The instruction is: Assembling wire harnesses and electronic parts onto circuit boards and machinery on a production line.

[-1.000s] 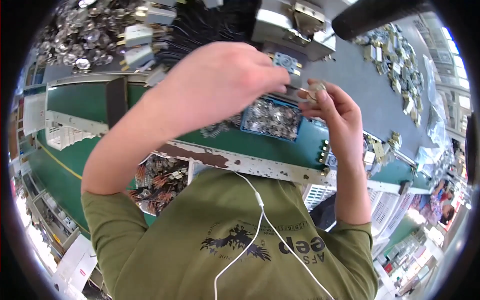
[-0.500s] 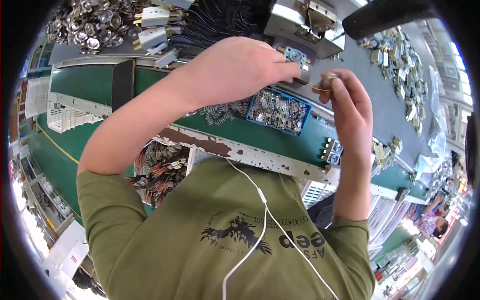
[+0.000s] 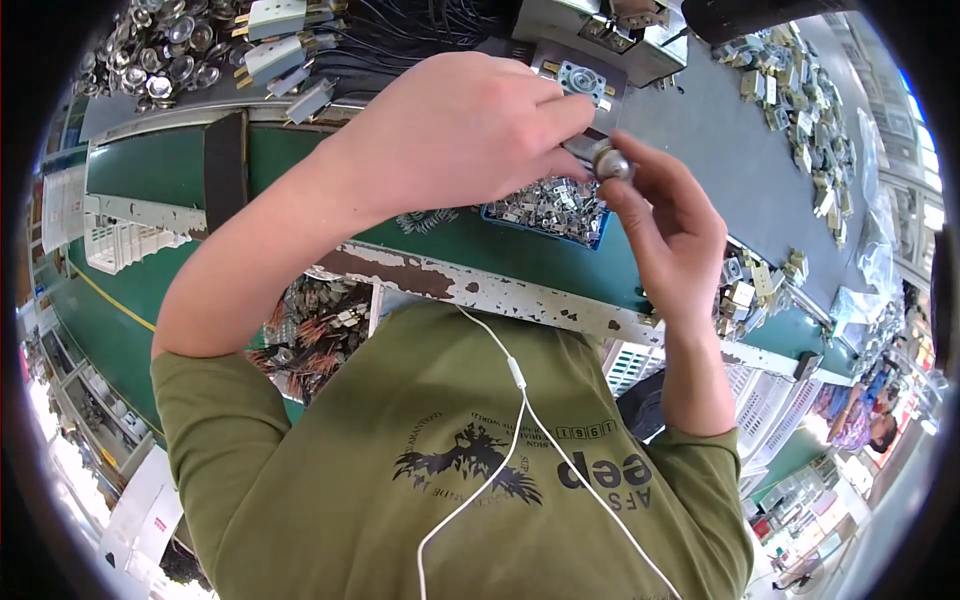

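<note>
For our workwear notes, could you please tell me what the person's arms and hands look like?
Elbow-length olive sleeves leave the forearms bare. The left hand and right hand wear no gloves. A white forked cable crosses the matching shirt.

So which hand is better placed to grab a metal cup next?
Left, probably: the left hand is nearer the cups, while the right hand, farther across, grips a round piece. Whether the left holds anything is unclear.

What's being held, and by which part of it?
The right hand pinches a small round metal part by opposite sides of its edge. The left hand is close beside it; whether it grips anything can't be told.
</note>
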### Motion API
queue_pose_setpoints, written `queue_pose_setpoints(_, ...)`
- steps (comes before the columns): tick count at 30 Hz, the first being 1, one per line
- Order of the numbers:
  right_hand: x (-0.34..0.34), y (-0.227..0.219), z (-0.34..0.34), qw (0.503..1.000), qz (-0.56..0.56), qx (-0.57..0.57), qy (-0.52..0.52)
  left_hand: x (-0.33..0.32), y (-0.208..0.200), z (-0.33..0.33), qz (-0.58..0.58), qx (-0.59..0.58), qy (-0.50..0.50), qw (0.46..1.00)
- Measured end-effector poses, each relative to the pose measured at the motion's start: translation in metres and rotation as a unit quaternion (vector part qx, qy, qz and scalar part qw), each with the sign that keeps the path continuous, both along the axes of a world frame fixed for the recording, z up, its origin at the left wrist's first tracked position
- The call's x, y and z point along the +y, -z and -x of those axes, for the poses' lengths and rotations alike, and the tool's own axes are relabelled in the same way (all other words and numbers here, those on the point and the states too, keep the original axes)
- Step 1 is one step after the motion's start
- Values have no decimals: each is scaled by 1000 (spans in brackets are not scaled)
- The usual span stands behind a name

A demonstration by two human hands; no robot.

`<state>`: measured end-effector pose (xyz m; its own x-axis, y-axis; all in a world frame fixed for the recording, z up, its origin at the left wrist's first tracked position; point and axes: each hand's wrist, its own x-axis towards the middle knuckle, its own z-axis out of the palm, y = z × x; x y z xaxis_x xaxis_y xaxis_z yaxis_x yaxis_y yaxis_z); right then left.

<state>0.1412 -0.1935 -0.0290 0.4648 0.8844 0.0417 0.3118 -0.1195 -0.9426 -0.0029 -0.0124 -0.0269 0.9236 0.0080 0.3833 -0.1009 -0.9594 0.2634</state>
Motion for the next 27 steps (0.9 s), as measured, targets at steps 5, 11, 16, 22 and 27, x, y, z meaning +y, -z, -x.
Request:
queue_pose_setpoints(5,18,-15,-26,971,127,-1,-205,1,4,4,-37,39,41,998)
queue_pose_setpoints(11,8,-1,-10,996,49,-17,-74,-4,9,3,-19,15,-21,999)
queue_pose_setpoints(16,11,4,-14,990,34,-73,-112,3,13,2,-35,25,13,999)
queue_pose_setpoints(22,18,-1,-33,975,64,-75,-197,0,7,3,17,76,-3,997)
queue_pose_setpoints(27,31,12,-30,956,13,-285,-71,4,3,3,48,85,65,993)
